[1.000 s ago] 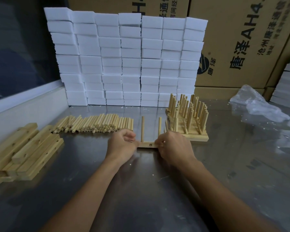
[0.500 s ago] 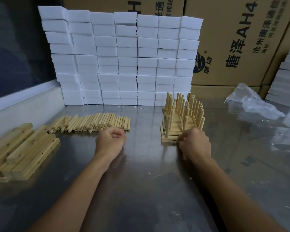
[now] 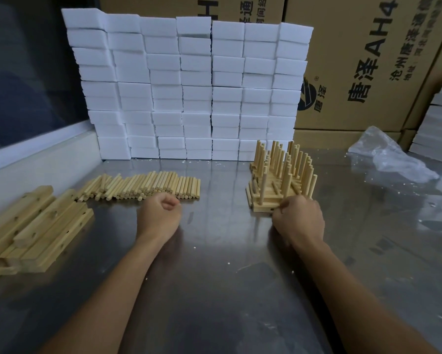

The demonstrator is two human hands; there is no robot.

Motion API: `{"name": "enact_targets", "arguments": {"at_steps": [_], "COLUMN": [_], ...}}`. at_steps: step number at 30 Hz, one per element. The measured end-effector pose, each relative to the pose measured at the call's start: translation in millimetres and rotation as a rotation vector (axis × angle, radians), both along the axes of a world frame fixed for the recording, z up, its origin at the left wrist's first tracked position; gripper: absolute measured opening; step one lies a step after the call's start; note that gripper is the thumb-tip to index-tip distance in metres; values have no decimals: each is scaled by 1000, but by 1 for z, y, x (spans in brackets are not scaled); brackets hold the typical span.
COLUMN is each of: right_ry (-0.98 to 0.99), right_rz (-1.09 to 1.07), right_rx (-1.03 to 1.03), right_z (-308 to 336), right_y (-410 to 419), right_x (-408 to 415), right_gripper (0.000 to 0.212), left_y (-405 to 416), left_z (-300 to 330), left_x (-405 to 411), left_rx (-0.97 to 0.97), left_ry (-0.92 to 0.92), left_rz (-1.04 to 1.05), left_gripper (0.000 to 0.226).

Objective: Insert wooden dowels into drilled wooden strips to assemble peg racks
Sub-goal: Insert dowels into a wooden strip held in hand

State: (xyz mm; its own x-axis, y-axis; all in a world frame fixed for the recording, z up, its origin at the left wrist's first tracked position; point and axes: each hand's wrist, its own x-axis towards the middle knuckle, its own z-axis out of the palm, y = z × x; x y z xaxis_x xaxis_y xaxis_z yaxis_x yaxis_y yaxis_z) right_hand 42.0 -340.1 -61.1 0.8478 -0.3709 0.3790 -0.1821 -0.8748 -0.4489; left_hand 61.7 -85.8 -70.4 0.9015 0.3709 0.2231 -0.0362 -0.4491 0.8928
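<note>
Head view: metal tabletop [image 3: 214, 290], listed near to far.
Left hand [image 3: 158, 215]: fingers curled into a loose fist, nothing visible in it; sits just in front of the loose dowels.
Right hand [image 3: 297, 218]: fingers curled at the near right corner of the stacked peg racks [image 3: 281, 182], touching the nearest strip's edge (whether it truly pinches the strip cannot be told).
Drilled strips [image 3: 33, 226]: pile lying flat at the left edge, holes showing, without dowels.
Loose dowels [image 3: 143, 186]: row lying side by side, left of centre, well apart from the racks.
Peg racks: finished strips laid one on another, dowels upright, right of centre.
Plastic bag [image 3: 388, 157]: crumpled, clear, far right.
White foam blocks [image 3: 189, 85]: stacked wall behind the dowels.
Cardboard cartons [image 3: 368, 60]: printed, rearmost.
</note>
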Motion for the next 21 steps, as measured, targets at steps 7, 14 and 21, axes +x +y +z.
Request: {"name": "enact_targets", "arguments": {"at_steps": [7, 14, 21], "right_ry": [-35, -83, -107], "right_rz": [25, 61, 60], "right_rx": [84, 89, 74], "right_z": [2, -2, -6], "right_y": [5, 9, 12], "right_x": [-5, -2, 1], "right_gripper": [12, 11, 11], "left_y": [24, 54, 51], "left_z": [5, 11, 12], "left_x": [0, -8, -8], "left_rx": [362, 660, 698], "left_ry": [-37, 350, 320], "left_rz": [284, 555, 467], "left_gripper": [18, 46, 39]}}
